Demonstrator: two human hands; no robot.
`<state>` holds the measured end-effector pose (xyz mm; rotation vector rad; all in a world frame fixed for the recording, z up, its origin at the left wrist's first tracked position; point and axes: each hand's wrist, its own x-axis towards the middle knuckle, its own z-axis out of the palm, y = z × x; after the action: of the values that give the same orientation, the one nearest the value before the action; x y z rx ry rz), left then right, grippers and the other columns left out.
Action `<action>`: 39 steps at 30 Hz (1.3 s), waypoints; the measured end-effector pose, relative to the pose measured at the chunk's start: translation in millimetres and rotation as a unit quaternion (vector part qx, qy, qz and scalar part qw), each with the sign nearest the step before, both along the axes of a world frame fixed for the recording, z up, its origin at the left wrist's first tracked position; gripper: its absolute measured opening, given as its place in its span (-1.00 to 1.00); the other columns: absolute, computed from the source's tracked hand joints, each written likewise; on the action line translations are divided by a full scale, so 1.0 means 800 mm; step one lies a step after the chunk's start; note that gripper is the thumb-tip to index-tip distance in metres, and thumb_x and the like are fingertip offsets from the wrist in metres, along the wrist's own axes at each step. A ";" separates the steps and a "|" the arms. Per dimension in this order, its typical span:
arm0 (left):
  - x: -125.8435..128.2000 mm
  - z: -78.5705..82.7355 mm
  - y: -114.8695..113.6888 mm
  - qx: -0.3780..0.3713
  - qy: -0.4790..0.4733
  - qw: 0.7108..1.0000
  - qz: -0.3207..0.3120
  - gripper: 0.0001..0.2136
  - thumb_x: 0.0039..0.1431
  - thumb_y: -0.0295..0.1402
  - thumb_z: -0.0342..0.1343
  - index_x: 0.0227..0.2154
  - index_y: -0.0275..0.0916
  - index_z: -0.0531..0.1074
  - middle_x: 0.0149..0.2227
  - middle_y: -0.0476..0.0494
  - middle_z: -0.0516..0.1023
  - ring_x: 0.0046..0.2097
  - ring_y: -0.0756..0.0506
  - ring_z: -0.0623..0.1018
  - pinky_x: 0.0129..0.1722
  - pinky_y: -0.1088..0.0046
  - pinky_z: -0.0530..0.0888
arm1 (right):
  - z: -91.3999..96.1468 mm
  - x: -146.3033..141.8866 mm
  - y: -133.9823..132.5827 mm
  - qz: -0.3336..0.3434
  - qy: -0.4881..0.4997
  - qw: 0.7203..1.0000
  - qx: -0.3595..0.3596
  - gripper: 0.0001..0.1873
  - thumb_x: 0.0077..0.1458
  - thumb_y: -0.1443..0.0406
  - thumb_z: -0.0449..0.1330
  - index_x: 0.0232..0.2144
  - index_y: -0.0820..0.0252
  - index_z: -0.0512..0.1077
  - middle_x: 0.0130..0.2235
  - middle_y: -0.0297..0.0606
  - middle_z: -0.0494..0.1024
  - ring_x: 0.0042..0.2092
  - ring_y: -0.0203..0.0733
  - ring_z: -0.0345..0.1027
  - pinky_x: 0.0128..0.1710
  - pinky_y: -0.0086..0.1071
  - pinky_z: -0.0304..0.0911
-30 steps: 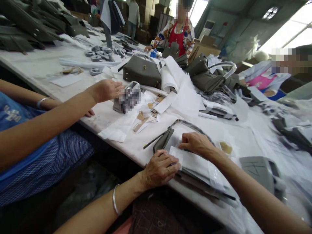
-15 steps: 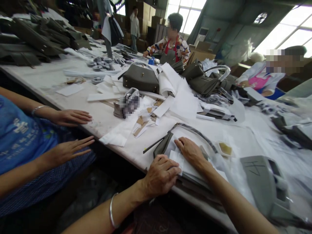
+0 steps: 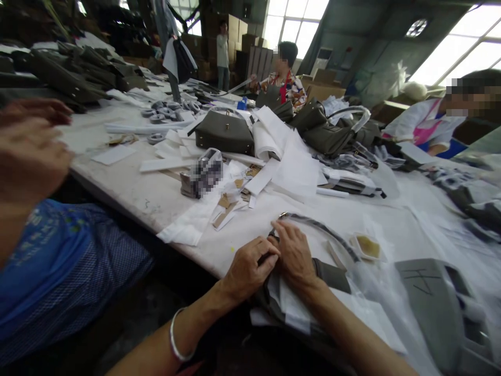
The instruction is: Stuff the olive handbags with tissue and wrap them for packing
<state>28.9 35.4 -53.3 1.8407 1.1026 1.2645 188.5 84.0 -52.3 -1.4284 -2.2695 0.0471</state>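
Observation:
My left hand [image 3: 250,266] and my right hand [image 3: 294,251] meet at the near edge of the white table [image 3: 156,193]. Both are closed, pinching the dark end of a grey-green leather bag piece [image 3: 332,275] wrapped partly in white paper [image 3: 293,310]. A thin dark strap [image 3: 324,230] curves away from my fingers to the right. A silver bangle [image 3: 176,339] sits on my left wrist.
A person in blue [image 3: 58,261] sits at my left, blurred hands [image 3: 27,146] raised. A finished grey handbag [image 3: 225,133], paper sheets [image 3: 295,162], a small glue tray [image 3: 368,245] and a grey panel [image 3: 434,303] lie around. Other workers sit across the table.
My hands came together and pulled the bag piece toward the table edge. The neighbour's hands lifted off the table and lap to the upper left.

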 end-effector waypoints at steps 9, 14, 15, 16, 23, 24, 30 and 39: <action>-0.059 -0.006 0.043 -0.005 0.136 0.986 0.099 -0.92 0.25 -0.45 0.08 -0.30 -0.22 0.46 -0.31 -0.04 0.53 -0.23 -0.03 0.52 -0.17 0.48 0.44 | -0.023 0.000 0.001 0.019 0.156 0.982 -0.109 -0.62 0.25 0.08 0.07 0.01 0.09 0.43 0.03 -0.13 0.51 0.08 0.04 0.31 0.08 -0.06 0.22; -0.069 -0.014 0.096 0.024 0.337 0.929 0.151 -0.89 0.24 -0.51 0.06 -0.23 -0.25 0.44 -0.19 -0.13 0.52 -0.12 -0.11 0.52 -0.11 0.40 0.46 | -0.016 0.022 0.019 -0.070 0.473 0.830 -0.286 -0.47 0.13 -0.12 0.12 -0.11 0.15 0.49 -0.15 -0.14 0.59 -0.20 -0.07 0.49 -0.21 -0.22 0.38; -0.068 -0.014 0.105 0.029 0.373 0.915 0.153 -0.87 0.25 -0.51 0.05 -0.18 -0.26 0.43 -0.16 -0.16 0.51 -0.10 -0.12 0.52 -0.11 0.39 0.47 | -0.016 0.027 0.022 -0.081 0.525 0.794 -0.296 -0.46 0.09 -0.13 0.16 -0.14 0.16 0.50 -0.18 -0.15 0.59 -0.24 -0.10 0.50 -0.26 -0.26 0.38; -0.067 -0.014 0.114 0.033 0.410 0.899 0.151 -0.85 0.26 -0.51 0.03 -0.15 -0.28 0.42 -0.13 -0.18 0.49 -0.09 -0.13 0.52 -0.12 0.39 0.48 | -0.016 0.031 0.025 -0.093 0.570 0.761 -0.297 -0.47 0.04 -0.13 0.21 -0.17 0.16 0.51 -0.21 -0.17 0.59 -0.28 -0.14 0.49 -0.30 -0.30 0.38; -0.042 -0.016 0.161 0.028 0.550 0.829 0.096 -0.77 0.27 -0.62 -0.12 -0.15 -0.39 0.42 -0.15 -0.33 0.47 -0.12 -0.19 0.54 -0.20 0.30 0.52 | -0.020 0.036 0.034 -0.131 0.623 0.711 -0.298 -0.48 -0.16 -0.10 0.37 -0.32 0.18 0.54 -0.36 -0.24 0.58 -0.39 -0.24 0.44 -0.39 -0.38 0.35; -0.038 -0.017 0.166 0.028 0.555 0.827 0.089 -0.78 0.27 -0.61 -0.10 -0.16 -0.39 0.43 -0.17 -0.33 0.48 -0.12 -0.19 0.55 -0.20 0.29 0.52 | -0.019 0.033 0.033 -0.121 0.599 0.731 -0.303 -0.49 -0.15 -0.10 0.36 -0.32 0.19 0.54 -0.37 -0.24 0.58 -0.39 -0.23 0.43 -0.38 -0.37 0.34; -0.038 -0.017 0.181 0.025 0.576 0.814 0.078 -0.77 0.26 -0.62 -0.10 -0.15 -0.42 0.44 -0.19 -0.36 0.49 -0.18 -0.17 0.58 -0.22 0.32 0.53 | -0.011 0.021 0.029 -0.074 0.506 0.801 -0.312 -0.52 -0.12 -0.11 0.33 -0.42 0.19 0.51 -0.43 -0.27 0.55 -0.42 -0.22 0.37 -0.38 -0.34 0.30; -0.069 -0.010 0.156 0.002 0.581 0.807 0.107 -0.69 0.23 -0.68 -0.21 -0.19 -0.49 0.45 -0.18 -0.45 0.50 -0.12 -0.28 0.55 -0.21 0.18 0.52 | -0.012 0.021 0.029 -0.065 0.486 0.816 -0.308 -0.56 -0.07 -0.07 0.29 -0.40 0.19 0.50 -0.43 -0.28 0.53 -0.41 -0.22 0.34 -0.36 -0.34 0.27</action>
<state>-26.1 160.0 -61.3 2.5771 1.9284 0.0524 205.3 107.2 -61.9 -1.3453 -1.3049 1.2599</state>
